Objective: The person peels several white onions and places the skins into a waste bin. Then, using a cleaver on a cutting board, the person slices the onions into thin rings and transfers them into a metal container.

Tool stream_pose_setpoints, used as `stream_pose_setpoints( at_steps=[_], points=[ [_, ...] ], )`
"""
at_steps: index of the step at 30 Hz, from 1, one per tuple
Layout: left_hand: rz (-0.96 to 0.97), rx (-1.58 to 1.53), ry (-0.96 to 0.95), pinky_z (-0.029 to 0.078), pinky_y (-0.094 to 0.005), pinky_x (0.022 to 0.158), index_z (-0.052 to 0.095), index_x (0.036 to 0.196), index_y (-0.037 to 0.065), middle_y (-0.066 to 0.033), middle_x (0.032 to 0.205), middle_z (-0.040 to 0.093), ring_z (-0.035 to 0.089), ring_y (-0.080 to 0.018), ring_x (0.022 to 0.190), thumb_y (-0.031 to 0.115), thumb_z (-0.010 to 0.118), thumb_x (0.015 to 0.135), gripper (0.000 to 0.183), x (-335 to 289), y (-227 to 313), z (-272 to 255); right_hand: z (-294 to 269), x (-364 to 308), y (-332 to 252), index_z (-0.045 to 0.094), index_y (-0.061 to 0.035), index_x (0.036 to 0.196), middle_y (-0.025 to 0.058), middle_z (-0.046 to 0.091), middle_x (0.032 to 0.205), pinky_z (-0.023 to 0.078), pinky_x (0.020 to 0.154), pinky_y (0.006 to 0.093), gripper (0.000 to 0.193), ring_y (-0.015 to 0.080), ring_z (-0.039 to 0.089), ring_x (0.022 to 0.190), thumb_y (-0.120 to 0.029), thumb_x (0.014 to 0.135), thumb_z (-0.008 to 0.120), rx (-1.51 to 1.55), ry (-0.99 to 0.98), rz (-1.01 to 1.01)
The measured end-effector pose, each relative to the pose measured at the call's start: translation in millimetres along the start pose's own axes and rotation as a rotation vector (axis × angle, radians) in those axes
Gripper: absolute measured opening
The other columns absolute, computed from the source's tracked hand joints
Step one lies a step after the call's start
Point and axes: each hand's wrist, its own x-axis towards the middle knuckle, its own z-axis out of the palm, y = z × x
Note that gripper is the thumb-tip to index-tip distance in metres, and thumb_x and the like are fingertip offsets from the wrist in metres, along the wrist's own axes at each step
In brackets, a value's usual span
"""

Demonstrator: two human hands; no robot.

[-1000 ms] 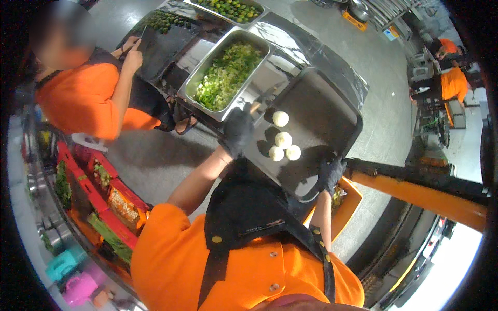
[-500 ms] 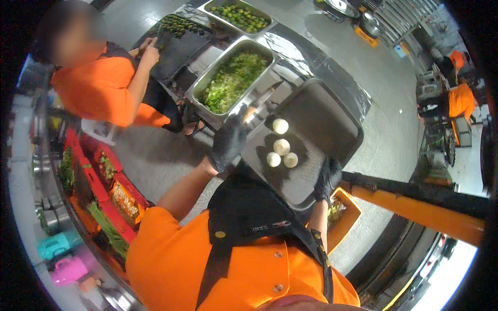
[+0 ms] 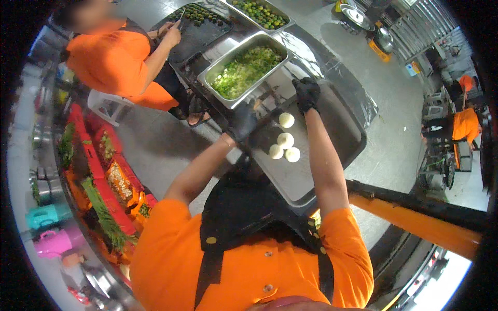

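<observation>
Four white balls (image 3: pixel 285 140) sit in our tray (image 3: pixel 340 122), perhaps so none roll off; we can't tell what our left hand (image 3: pixel 243 124) or right hand (image 3: pixel 307 94) grips.

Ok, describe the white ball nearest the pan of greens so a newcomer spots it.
Find the big dark tray in front of the person. Of its four white balls, three cluster together. Yours is the far ball, toward the pan of greens, set apart from the rest by a small gap.
</observation>
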Motion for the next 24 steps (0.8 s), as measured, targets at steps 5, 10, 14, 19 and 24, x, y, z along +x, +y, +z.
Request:
stream_pose_setpoints(
  at_steps=[5,10,14,19,24],
  points=[
    [0.076,-0.132,0.103,0.046,-0.0460,0.067,0.060,0.107,-0.001,-0.0190,0.078,0.062,0.060,-0.0359,0.076,0.016,0.053,0.084,0.029,3.6,-40.9,40.7,3.6,35.3,0.6,0.066,-0.0028,0.107,0.0225,0.064,0.107,0.045,0.092,0.0449,0.041,0.0388,0.059,0.103,-0.031,0.076,0.062,-0.351,-0.320,-0.160],
    [-0.099,0.185,0.083,0.047,-0.0432,0.073,0.056,0.112,0.001,-0.0149,0.086,0.059,0.057,-0.0303,0.081,0.022,0.061,0.083,0.035,-40.5,9.9,-30.7,-32.7,-45.8,-10.3,0.062,0.0003,0.107,0.0196,0.063,0.104,0.043,0.092,0.0454,0.036,0.0374,0.058,0.098,-0.030,0.090,0.052,-0.279,-0.155,-0.133],
    [-0.477,-0.613,0.235,0.047,-0.0377,0.079,0.054,0.119,0.005,-0.0065,0.100,0.056,0.053,-0.0199,0.086,0.015,0.056,0.091,0.030,-56.4,14.4,-47.9,-141.3,-137.0,7.1,0.050,0.0008,0.128,0.0161,0.056,0.127,0.044,0.093,0.0429,0.053,0.0303,0.054,0.113,-0.033,0.089,0.059,0.118,0.055,-0.127],
    [-0.532,-0.606,0.250,0.046,-0.0334,0.073,0.057,0.110,0.006,-0.0045,0.099,0.057,0.053,-0.0173,0.081,0.023,0.056,0.091,0.025,-27.8,-34.9,-56.0,-195.6,-219.5,81.3,0.050,0.0030,0.126,0.0230,0.061,0.114,0.049,0.082,0.0409,0.060,0.0317,0.061,0.099,-0.039,0.085,0.062,-0.683,0.235,0.710],
    [-0.651,-0.928,0.385,0.046,-0.0311,0.068,0.059,0.103,0.007,-0.0031,0.093,0.059,0.054,-0.0166,0.076,0.025,0.055,0.091,0.022,18.6,-111.0,-26.5,-165.3,-249.1,147.8,0.060,0.0000,0.096,0.0091,0.064,0.080,0.049,0.065,0.0340,0.030,0.0188,0.058,0.071,-0.029,0.088,0.061,0.024,0.220,0.254]
  ],
)
